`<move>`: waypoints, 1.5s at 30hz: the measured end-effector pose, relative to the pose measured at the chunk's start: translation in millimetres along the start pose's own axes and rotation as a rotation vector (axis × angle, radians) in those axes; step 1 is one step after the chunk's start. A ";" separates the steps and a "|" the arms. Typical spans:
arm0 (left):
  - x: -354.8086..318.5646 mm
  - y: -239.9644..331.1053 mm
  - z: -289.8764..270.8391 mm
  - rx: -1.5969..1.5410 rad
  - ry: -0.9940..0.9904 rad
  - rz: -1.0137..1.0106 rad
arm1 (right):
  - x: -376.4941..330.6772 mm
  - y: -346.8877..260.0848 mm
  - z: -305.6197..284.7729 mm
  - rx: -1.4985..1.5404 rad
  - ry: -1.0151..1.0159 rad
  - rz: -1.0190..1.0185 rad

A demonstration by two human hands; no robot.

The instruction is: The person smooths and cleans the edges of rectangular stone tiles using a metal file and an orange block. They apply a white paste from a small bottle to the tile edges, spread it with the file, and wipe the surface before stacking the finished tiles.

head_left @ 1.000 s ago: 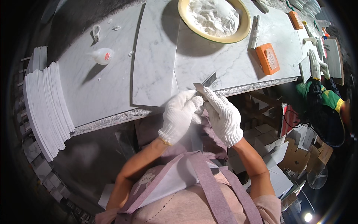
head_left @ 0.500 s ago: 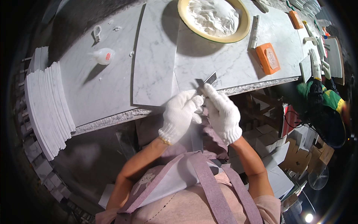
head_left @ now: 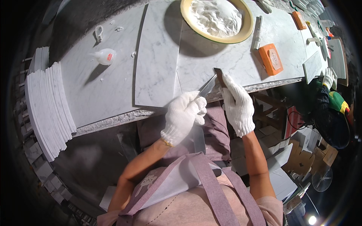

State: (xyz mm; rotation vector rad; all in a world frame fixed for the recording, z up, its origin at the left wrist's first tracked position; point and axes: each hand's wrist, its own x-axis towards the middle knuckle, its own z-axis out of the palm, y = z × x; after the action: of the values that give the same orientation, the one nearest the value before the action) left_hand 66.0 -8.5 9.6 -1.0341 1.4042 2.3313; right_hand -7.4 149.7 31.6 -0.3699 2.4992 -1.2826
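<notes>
- My left hand [head_left: 181, 117], in a white knitted glove, has its fingers curled in closed around the lower end of a metal blade [head_left: 207, 88], which slants up and to the right over the front edge of the table [head_left: 94, 88].
- My right hand [head_left: 239, 107], gloved the same way, has its fingers reaching forward, nearly straight and close together, with hold of a dark flat strip [head_left: 218, 74] that juts out past their tips.
- The strip's lower part sits just beside the blade's upper end; I cannot tell whether the two touch.
- Ahead of my hands, a cream-yellow basin [head_left: 247, 31] stands on the marble surface with something white and crumpled [head_left: 215, 19] inside.
- To the right of the basin lie a slim pale tube [head_left: 258, 33] and, nearer me, an orange block [head_left: 270, 59] with a whitish label; a second orange block [head_left: 299, 20] is farther back.
- Off to the left there is a translucent bottle [head_left: 105, 56] with a narrow nozzle and a red mark, and beyond the table's left end a row of white slabs [head_left: 51, 113] packed tightly together.
- At the far right I see a co-worker's gloved hand [head_left: 329, 78] and a green-and-yellow sleeve [head_left: 338, 101].
- My mauve apron [head_left: 211, 184] spreads below my wrists, with open cardboard boxes [head_left: 300, 156] lower to the right.
</notes>
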 end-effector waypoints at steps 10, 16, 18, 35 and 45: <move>-1.9 -2.5 0.1 0.193 0.005 0.065 | 7.3 -5.3 -21.9 -0.184 -0.209 -0.055; -0.9 -1.9 -0.4 0.068 -0.014 0.006 | -1.2 11.4 -13.0 0.034 -0.004 -0.110; -0.5 -1.7 -0.5 0.078 0.000 -0.005 | -5.0 17.0 -6.5 -0.069 -0.081 -0.112; -0.3 24.9 -3.0 1.445 0.252 1.308 | -22.4 34.5 -28.0 0.293 0.249 0.218; 16.7 8.1 -19.6 1.511 0.194 1.438 | -19.5 2.6 -15.7 -0.203 -0.228 -0.091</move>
State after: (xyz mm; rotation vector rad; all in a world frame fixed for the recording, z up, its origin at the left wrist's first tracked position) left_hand 58.6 -31.8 -1.7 0.4333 3.5503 0.5129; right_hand 4.3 169.9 41.1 -0.6450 2.4449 -0.9577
